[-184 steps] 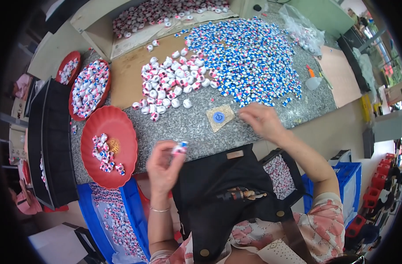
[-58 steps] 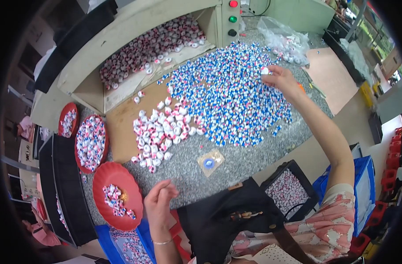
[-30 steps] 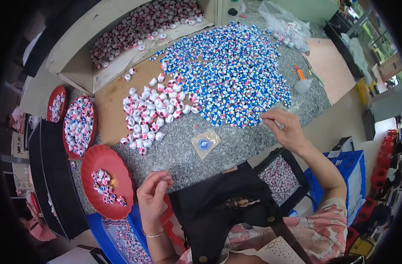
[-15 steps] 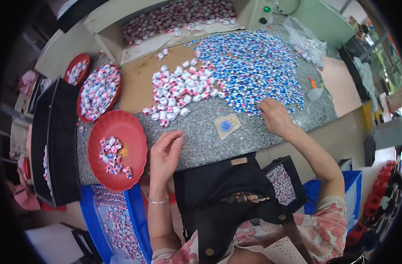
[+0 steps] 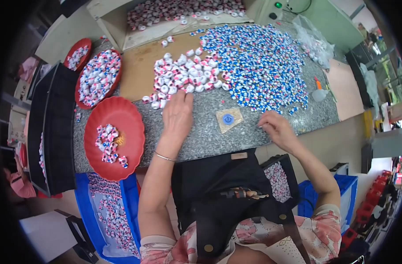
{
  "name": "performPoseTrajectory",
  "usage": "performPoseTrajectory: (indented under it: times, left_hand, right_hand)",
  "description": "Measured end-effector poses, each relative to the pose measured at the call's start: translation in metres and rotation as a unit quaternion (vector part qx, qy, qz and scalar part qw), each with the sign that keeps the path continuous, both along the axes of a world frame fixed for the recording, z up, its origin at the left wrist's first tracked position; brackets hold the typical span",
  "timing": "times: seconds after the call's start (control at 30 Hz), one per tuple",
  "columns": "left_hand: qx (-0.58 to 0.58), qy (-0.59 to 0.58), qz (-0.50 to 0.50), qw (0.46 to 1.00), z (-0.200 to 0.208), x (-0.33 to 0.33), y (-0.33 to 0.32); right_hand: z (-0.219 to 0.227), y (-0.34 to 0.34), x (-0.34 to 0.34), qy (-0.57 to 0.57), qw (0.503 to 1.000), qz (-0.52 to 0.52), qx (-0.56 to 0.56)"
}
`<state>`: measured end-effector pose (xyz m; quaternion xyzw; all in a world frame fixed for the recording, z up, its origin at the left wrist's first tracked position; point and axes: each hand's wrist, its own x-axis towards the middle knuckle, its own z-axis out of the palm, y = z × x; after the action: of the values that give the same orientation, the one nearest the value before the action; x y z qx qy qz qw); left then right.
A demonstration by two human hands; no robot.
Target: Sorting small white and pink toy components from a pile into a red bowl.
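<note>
Left hand (image 5: 178,115), right hand (image 5: 278,127); open counter edge (image 5: 210,152) between.

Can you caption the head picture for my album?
Left hand at the pink and white pieces, right hand near the mostly blue pile, scalloped red bowl at left.

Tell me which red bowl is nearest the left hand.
The front bowl, the largest and mostly bare inside; the heaped middle bowl and small far bowl lie farther from the left hand.

Left fingers (image 5: 180,99) at white-pink pieces (image 5: 188,75), right fingers (image 5: 265,119) near blue pile (image 5: 265,66)
</note>
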<state>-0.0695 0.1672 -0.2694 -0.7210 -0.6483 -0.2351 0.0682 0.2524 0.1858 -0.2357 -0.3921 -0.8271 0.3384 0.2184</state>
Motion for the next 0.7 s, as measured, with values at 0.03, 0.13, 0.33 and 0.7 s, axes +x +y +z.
performPoseTrajectory:
  times: [0.03, 0.13, 0.33, 0.7]
  left_hand:
    - [0.027, 0.007, -0.016, 0.999, 0.003, -0.001, 0.001]
    - [0.051, -0.01, -0.032, 0.998, 0.017, -0.001, -0.008]
    - [-0.149, -0.795, -0.159, 0.566, 0.012, 0.01, -0.069]
    - [-0.168, -0.879, -0.123, 0.429, -0.001, 0.043, -0.11]
  right_hand:
    - [-0.001, -0.006, -0.002, -0.004, 1.0, -0.006, -0.002]
    - [-0.003, -0.014, -0.004, -0.055, 0.996, 0.019, 0.072]
    - [-0.008, 0.0, 0.001, -0.111, 0.976, 0.089, 0.166]
    - [0.012, 0.01, -0.009, -0.18, 0.962, 0.152, 0.135]
